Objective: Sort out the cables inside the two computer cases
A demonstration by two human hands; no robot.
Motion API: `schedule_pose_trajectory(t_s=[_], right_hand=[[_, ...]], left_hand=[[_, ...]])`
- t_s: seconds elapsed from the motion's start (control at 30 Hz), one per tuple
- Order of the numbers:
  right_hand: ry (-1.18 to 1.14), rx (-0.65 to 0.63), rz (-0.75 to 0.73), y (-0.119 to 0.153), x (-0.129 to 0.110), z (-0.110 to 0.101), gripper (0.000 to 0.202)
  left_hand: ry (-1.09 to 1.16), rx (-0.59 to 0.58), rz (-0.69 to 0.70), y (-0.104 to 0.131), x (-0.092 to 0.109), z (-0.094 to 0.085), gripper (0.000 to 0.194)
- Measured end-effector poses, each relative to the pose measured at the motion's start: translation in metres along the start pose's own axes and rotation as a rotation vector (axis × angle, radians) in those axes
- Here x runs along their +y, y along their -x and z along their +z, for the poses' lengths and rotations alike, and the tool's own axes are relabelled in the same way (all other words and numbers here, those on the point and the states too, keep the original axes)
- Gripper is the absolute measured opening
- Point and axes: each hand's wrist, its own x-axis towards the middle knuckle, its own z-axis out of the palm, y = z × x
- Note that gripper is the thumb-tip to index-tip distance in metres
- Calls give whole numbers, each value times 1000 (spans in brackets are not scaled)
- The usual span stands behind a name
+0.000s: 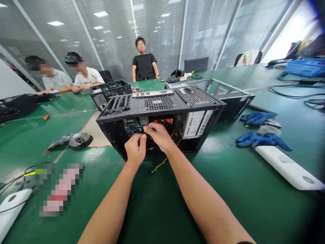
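A black computer case (155, 114) stands on the green table with its open side facing me. Inside it I see a green circuit board (132, 128) at the left, a power supply (196, 124) with a white label at the right, and a fan with red-orange parts (166, 122) between them. My left hand (135, 148) is closed just below the circuit board, thumb against curled fingers. Beside it my right hand (159, 136) pinches at the board's right edge. What either hand holds is hidden by the fingers. A yellow-and-black twisted wire (159, 165) hangs out over the case's lower edge.
Behind stand another open case (109, 92) and a black side frame (231, 101). Blue gloves (261, 139) and a white device (289, 166) lie right. Left are a CPU cooler (80, 140), a cardboard sheet (98, 130) and cables (19, 181). Several people sit or stand across the table.
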Motion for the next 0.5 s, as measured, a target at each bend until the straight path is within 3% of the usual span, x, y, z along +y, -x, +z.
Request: schedule_pose_trajectory(t_s=[0.1,0.2,0.3,0.5], right_hand=[[-34,-35,23,0,0,-1,31],[-48,-81,41,0,-1,-3,27],[-1,-74,0,0,-1,-4,28],[63,-1,-57,-2,3,-1,34]], left_hand=[[291,-103,-265,-2,0,3,33],[421,-163,-347,-4,0,3,36],[271,-120,-215,-2,0,2,33],[-111,127,159,5,-2,5,18]])
